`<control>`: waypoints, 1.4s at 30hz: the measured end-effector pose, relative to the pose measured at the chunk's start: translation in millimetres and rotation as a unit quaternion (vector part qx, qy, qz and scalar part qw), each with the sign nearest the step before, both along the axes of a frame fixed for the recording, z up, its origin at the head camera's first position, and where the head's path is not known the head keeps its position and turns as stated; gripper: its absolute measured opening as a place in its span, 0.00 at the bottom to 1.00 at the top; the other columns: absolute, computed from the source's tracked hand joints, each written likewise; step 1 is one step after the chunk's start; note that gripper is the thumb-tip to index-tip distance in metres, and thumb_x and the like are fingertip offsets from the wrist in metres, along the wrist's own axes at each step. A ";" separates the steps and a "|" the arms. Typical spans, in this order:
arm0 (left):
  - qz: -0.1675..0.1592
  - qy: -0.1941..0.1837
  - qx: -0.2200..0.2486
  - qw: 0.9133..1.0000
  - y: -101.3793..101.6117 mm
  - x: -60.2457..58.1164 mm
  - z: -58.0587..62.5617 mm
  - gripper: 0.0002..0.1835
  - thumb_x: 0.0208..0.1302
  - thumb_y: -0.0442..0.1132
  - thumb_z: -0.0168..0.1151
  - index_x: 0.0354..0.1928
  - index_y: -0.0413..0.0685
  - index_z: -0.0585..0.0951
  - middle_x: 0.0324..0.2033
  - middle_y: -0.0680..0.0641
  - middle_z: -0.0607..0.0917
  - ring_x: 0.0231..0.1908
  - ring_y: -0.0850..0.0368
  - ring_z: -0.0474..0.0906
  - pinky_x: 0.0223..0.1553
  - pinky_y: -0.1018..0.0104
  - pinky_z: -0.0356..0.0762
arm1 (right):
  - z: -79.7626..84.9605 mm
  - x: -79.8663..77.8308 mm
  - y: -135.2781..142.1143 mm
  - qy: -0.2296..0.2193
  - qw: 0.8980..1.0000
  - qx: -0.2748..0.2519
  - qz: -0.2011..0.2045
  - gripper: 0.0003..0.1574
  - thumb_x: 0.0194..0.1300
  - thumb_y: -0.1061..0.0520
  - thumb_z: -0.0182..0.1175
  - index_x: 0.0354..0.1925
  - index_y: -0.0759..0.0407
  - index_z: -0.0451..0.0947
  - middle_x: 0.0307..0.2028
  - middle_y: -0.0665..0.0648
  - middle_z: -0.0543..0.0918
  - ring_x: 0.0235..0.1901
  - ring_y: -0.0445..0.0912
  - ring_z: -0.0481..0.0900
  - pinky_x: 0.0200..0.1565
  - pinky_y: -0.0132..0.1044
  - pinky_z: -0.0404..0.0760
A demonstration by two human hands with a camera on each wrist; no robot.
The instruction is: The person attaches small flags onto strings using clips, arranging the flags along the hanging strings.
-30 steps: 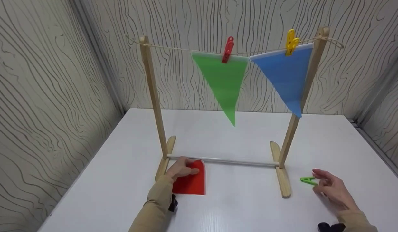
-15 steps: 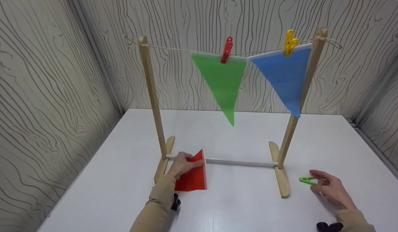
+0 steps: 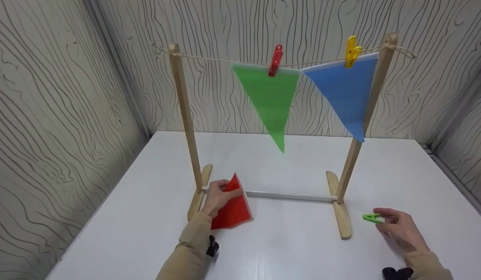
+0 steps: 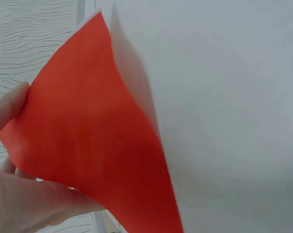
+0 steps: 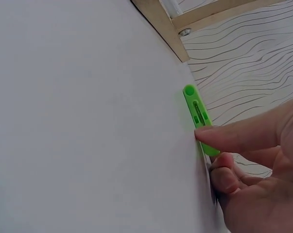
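Low at the foot of the left post, my left hand (image 3: 217, 197) pinches a red pennant flag (image 3: 233, 213) with a white edge. In the left wrist view the flag (image 4: 93, 107) bends upward, with thumb and fingers at its edge. On the right side of the table, my right hand (image 3: 402, 227) pinches a green clothespin (image 3: 370, 218). The right wrist view has the thumb laid across the handle end of this clothespin (image 5: 191, 99); the fingers curl beneath. Overhead, a red clothespin (image 3: 275, 61) holds a green pennant (image 3: 268, 93) and a yellow clothespin (image 3: 351, 52) holds a blue one (image 3: 345, 93).
A string (image 3: 209, 58) runs between a left wooden post (image 3: 185, 116) and a right one (image 3: 351, 155). A pale rod (image 3: 291, 195) joins their wooden feet along the white table (image 3: 287, 249). Patterned walls (image 3: 209, 23) enclose the back and sides.
The red pennant was flatter on the table; my left hand has lifted its far edge, which now tilts up and turns. My right hand has closed slightly around the green clothespin.
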State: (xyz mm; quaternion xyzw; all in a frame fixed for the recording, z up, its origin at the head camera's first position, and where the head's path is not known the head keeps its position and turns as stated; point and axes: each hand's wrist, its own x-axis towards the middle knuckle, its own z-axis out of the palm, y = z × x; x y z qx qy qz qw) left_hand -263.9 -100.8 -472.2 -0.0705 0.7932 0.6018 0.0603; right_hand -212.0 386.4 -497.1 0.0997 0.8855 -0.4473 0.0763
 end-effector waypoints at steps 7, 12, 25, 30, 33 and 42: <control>0.000 0.051 -0.033 0.998 5.8 6.1 1.5 0.35 0.66 0.41 0.66 0.73 0.46 0.66 0.65 0.41 0.76 0.63 0.43 0.73 0.62 0.43 0.78 | 0.6 -0.6 0.3 -0.006 1.000 -0.006 -0.009 0.35 0.60 0.65 0.65 0.64 0.76 0.69 0.41 0.56 0.79 0.39 0.45 0.69 0.36 0.28 0.74; -0.003 0.089 -0.040 0.995 8.5 4.9 4.7 0.29 0.66 0.37 0.65 0.68 0.52 0.72 0.64 0.44 0.77 0.62 0.44 0.74 0.61 0.45 0.80 | -0.1 -0.7 1.8 0.000 1.000 -0.009 -0.008 0.34 0.60 0.64 0.66 0.62 0.76 0.71 0.44 0.56 0.81 0.38 0.43 0.71 0.36 0.27 0.76; 0.036 0.183 -0.047 0.981 9.8 4.8 8.2 0.21 0.63 0.35 0.69 0.58 0.50 0.78 0.55 0.43 0.85 0.53 0.47 0.81 0.55 0.50 0.85 | 1.5 0.9 4.9 -0.010 1.000 -0.007 -0.020 0.35 0.64 0.57 0.67 0.63 0.74 0.71 0.40 0.51 0.81 0.37 0.40 0.73 0.36 0.26 0.75; 0.049 0.177 -0.036 0.982 10.3 7.3 11.1 0.19 0.63 0.38 0.70 0.55 0.57 0.79 0.50 0.48 0.86 0.47 0.49 0.84 0.48 0.55 0.88 | 1.5 -0.1 4.0 -0.006 1.000 -0.012 -0.018 0.35 0.66 0.55 0.66 0.64 0.75 0.69 0.45 0.55 0.82 0.38 0.37 0.73 0.37 0.24 0.76; 0.059 0.185 -0.038 0.980 10.5 7.3 13.2 0.21 0.63 0.39 0.71 0.57 0.57 0.78 0.51 0.47 0.86 0.49 0.49 0.84 0.49 0.55 0.88 | 1.7 -0.1 3.4 -0.002 0.999 -0.023 -0.023 0.36 0.68 0.54 0.65 0.65 0.74 0.69 0.47 0.55 0.82 0.38 0.34 0.73 0.37 0.24 0.78; 0.093 0.238 -0.041 0.966 7.2 4.7 20.6 0.20 0.60 0.35 0.72 0.53 0.52 0.79 0.50 0.45 0.85 0.49 0.51 0.81 0.53 0.59 0.86 | 3.2 2.1 -1.1 0.008 0.991 -0.102 -0.091 0.22 0.66 0.45 0.67 0.56 0.50 0.83 0.34 0.31 0.77 0.34 0.33 0.73 0.36 0.27 0.79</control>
